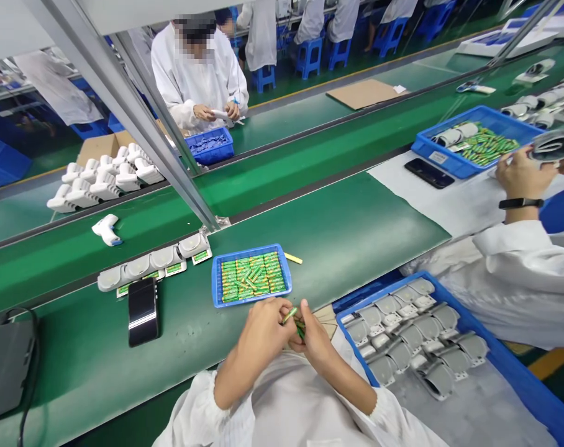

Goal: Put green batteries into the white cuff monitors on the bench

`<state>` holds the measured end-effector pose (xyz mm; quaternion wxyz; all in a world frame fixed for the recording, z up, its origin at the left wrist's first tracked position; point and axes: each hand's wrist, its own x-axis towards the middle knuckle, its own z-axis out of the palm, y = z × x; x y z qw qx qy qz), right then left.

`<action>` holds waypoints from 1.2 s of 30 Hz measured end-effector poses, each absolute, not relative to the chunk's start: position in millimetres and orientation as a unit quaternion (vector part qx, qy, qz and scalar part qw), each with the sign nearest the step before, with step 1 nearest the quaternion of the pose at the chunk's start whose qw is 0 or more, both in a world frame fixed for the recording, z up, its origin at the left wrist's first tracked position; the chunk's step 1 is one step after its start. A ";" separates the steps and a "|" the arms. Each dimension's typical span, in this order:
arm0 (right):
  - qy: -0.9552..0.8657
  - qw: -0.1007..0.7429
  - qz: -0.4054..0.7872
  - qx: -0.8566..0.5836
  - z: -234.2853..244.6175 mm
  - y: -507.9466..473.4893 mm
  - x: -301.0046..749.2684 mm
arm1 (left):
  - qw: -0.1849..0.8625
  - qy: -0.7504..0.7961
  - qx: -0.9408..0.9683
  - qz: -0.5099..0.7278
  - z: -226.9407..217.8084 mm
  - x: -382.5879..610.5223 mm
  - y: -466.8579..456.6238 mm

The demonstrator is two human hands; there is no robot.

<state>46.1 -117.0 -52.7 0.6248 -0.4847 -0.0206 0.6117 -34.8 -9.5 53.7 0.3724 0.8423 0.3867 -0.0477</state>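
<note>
Currently in hand: slim green cylindrical batteries (289, 315), glossy and with a lighter end showing, are held between the two bare hands, just in front of the blue tray; their number is hidden by the fingers.
Left fingers: one battery is clamped between the curled fingertips of the left hand (268, 324).
Right fingers: the right hand (315, 340) is held close beside the left, thumb raised; whether its fingers are closed on the batteries cannot be told.
Blue tray: the shallow rectangular blue plastic tray (286, 267) is filled with green batteries with orange bands, mostly laid in neat rows, a few strewn crosswise on top.
Housing row: four curved grey-white plastic housings (165, 256) are lined up left of the tray, green batteries being seen at their bases.
Large crate: inside the large blue plastic crate (466, 305), curved grey shells (412, 335) are set in rows.
Co-worker's bin: green batteries and white parts are contained in the blue plastic bin (438, 160) at upper right.
Far bin: small blue pieces are heaped in the small blue box (219, 153) across the line.
</note>
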 end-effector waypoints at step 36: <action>0.011 0.616 0.630 -0.474 -42.9 -121.4 47.6 | 0.330 0.264 0.890 -0.170 51.8 -35.1 -24.7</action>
